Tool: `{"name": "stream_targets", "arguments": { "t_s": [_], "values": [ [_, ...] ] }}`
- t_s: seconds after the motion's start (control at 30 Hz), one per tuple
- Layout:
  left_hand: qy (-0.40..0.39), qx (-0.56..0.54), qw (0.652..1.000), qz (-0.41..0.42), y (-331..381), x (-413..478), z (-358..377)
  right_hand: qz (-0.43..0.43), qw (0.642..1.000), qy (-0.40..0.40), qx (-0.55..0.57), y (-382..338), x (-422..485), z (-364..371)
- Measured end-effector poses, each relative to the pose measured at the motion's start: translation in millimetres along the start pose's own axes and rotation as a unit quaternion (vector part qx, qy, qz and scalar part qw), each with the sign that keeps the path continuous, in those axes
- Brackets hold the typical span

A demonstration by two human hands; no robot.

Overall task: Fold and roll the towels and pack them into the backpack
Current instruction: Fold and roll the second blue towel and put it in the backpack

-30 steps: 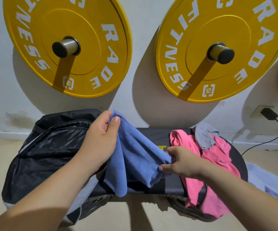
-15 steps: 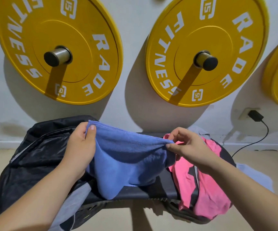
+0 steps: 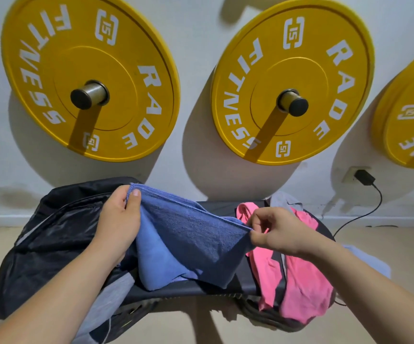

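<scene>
From the head view, you have the blue towel (image 3: 188, 244) lifted off the counter (image 3: 221, 207) by its top hem. Your left hand (image 3: 119, 224) pinches one corner between thumb and curled fingers. Your right hand (image 3: 280, 232) pinches the other end of the hem between thumb and fingertips, its other fingers loosely bent. The hem runs left to right between your hands, with the left corner higher and nearer the wall and the right one lower and closer to you. The rest of the cloth hangs bunched below, and its lowest folds appear to touch the counter. That hem is the axis to work from: I judge the next move is to level it and bring the two corners together for the first fold. The backpack (image 3: 59, 232) lies just beside the towel on the left, under your left wrist, so that hand is the nearer one for packing. The pink towel (image 3: 305, 289) waits under your right hand, draped over the counter's end.
</scene>
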State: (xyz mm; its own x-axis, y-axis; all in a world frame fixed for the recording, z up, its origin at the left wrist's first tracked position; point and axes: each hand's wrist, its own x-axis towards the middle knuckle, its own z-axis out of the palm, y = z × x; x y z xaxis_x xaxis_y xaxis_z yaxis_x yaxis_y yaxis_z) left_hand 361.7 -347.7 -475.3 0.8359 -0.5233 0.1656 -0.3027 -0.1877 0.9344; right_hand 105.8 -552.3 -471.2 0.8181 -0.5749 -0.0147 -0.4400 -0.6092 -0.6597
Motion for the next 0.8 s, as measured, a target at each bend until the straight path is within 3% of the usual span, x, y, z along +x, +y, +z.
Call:
{"name": "stream_targets", "arguments": {
  "t_s": [0.2,0.37,0.47,0.6,0.8],
  "values": [
    [-0.013,0.008,1.000,0.004,-5.9,-0.4,-0.6,0.022,1.000,-0.009,-0.008,12.7,4.8,9.5],
    [-0.014,-0.010,1.000,-0.003,-12.1,3.4,-3.3,0.034,0.995,0.051,-0.074,25.1,13.1,13.4],
    [-0.021,-0.058,0.998,-0.013,-12.6,8.6,-7.1,0.051,0.987,0.112,0.101,25.5,12.6,12.5],
    [-0.041,-0.085,0.995,-0.023,-15.8,16.7,-7.4,0.069,0.916,0.181,0.351,15.8,20.1,9.2],
    [-0.079,-0.020,0.996,-0.035,-21.6,12.7,5.4,0.124,0.913,0.251,0.296,17.5,22.1,7.9]
  ]
}}
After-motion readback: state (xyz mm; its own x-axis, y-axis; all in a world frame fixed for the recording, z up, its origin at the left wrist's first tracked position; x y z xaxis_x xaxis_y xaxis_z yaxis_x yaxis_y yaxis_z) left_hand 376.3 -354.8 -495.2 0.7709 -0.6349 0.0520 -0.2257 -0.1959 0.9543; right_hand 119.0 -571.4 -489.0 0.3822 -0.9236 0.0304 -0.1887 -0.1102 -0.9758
